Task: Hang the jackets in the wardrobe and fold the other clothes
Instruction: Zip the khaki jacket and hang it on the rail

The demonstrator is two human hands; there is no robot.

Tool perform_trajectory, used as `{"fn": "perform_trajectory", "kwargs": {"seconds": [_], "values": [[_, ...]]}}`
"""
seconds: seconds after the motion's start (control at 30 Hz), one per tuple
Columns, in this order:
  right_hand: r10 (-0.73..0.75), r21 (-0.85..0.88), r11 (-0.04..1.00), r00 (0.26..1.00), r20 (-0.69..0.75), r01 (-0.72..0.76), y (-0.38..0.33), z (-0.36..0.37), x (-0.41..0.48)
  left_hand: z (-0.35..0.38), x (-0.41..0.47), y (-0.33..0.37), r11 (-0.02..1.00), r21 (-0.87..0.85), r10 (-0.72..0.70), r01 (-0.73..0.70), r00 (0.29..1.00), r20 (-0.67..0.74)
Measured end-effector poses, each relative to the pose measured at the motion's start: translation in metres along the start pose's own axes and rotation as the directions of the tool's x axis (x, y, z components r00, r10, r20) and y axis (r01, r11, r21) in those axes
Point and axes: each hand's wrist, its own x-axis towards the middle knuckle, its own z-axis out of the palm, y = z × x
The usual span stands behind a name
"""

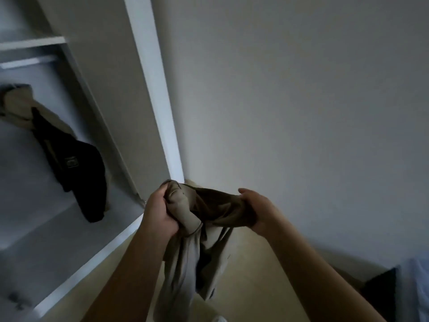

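Garment held up in front of the open wardrobe; not yet hung or folded.

The left grip [160, 211] is fisted round a bunched beige fold of the garment [185, 263]. The right grip [254, 211] pinches its darker olive edge, thumb on top. The top of the cloth spans the two and the rest hangs toward the floor [255, 275]. Both forearms reach forward, roughly level. The wardrobe [104, 77] stands to the left, with a dark jacket [79, 173] hanging inside. Judgement: the piece is being opened out to identify it. The next move needs the collar or waistband found. No hanger is visible.
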Motion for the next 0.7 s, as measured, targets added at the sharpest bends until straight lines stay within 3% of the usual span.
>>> {"fn": "perform_trajectory", "kwargs": {"seconds": [0.13,0.3,0.53,0.63,0.7], "values": [[-0.069,-0.373,0.919,0.985,0.160,0.125,-0.003,0.073,0.055,-0.040,0.023,0.057,0.992,0.061,0.121,-0.112,0.977,-0.173],[0.003,-0.664,0.709,0.941,0.339,0.237,-0.005,0.165,0.118,-0.093,0.046,0.117,0.983,-0.002,0.176,-0.184,0.944,-0.279],[0.216,-0.879,0.220,0.857,0.467,0.424,0.026,0.323,0.206,-0.183,0.090,0.204,0.952,-0.088,0.222,-0.292,0.861,-0.458],[0.271,-0.814,-0.172,0.821,0.502,0.554,0.050,0.398,0.249,-0.231,0.116,0.247,0.946,-0.104,0.222,-0.308,0.847,-0.483],[0.226,-0.781,-0.249,0.818,0.528,0.573,0.067,0.458,0.271,-0.265,0.136,0.280,0.943,-0.116,0.218,-0.312,0.842,-0.494]]}}
